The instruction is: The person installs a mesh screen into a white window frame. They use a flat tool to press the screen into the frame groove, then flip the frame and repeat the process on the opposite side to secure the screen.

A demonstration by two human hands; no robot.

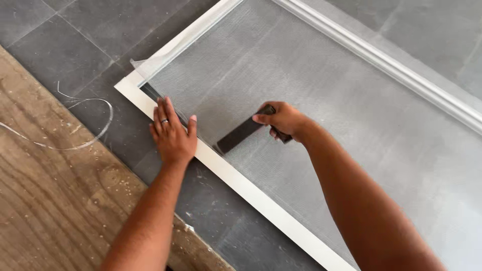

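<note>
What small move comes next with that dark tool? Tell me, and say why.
Probably draw the dark tool along the white frame, away from the corner. Its tip sits at the frame's inner edge under the right hand, the left hand pins the frame flat, and the mesh lifts loose at the corner.

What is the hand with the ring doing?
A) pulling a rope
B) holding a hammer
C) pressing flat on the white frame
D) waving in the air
C: the left hand lies flat, fingers spread, on the white window-screen frame, beside the grey mesh.
</note>
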